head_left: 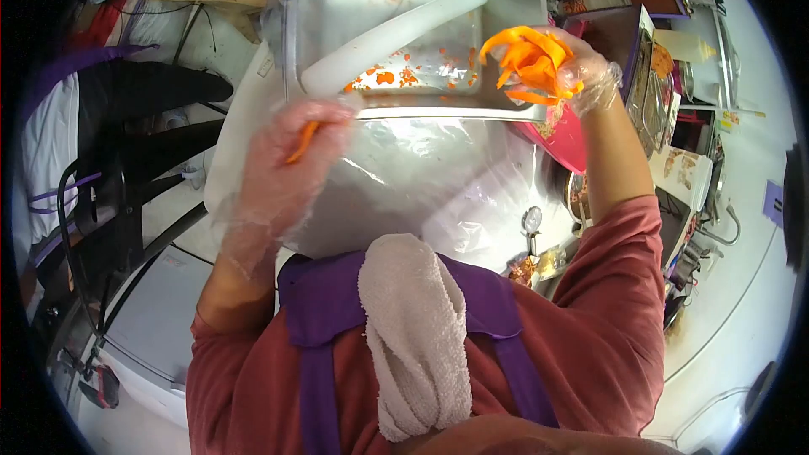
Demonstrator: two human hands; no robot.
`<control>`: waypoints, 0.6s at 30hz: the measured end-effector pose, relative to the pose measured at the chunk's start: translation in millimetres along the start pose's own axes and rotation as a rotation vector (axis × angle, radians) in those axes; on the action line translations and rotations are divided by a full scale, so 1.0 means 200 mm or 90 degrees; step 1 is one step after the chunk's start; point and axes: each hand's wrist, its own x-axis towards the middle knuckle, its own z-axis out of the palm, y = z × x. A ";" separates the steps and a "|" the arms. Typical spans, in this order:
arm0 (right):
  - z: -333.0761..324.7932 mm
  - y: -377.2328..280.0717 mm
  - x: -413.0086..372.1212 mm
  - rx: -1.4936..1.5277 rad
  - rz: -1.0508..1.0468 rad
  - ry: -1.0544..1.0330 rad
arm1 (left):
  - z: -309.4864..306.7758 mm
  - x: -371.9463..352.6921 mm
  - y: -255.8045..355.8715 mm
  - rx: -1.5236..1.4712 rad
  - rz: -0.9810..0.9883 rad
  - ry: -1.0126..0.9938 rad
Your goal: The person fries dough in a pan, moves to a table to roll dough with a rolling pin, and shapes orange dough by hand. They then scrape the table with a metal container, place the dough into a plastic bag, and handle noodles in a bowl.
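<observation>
My right hand [590,67], in a clear plastic glove, grips a bunch of thin orange vegetable strips [533,59] over the right rim of a metal pan. The strips curl and fan out from my fingers. On the left, my gloved left hand [291,152] is closed near the pan's front left corner, and one orange strip [302,142] shows against its palm. Inside the metal pan [421,114] lies a long white rod-like piece [396,38], slanting across it. Small orange scraps [388,78] are scattered on the pan's floor.
Clear plastic sheeting [396,177] covers the table before me. A pink tray [556,139] sits right of the pan, with a metal scoop [532,221] nearer me. Crowded shelves [666,93] stand at right. Someone in dark trousers [152,88] is at left.
</observation>
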 end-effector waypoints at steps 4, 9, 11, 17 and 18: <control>0.20 0.11 -0.11 0.169 -0.068 0.046 | 0.20 -0.05 -0.04 -0.241 -0.117 -0.144; 0.40 0.38 -0.18 -0.092 -0.025 0.071 | 0.44 -0.07 -0.32 -0.629 -0.462 -0.251; 0.52 0.54 -0.16 -0.165 -0.031 0.179 | 0.53 -0.07 -0.35 -0.708 -0.657 -0.142; 0.75 0.73 -0.18 -0.792 -0.076 0.357 | 0.67 -0.10 -0.52 -0.687 -0.610 -0.176; 0.77 0.75 -0.18 -0.824 -0.100 0.398 | 0.67 -0.09 -0.54 -0.741 -0.641 -0.221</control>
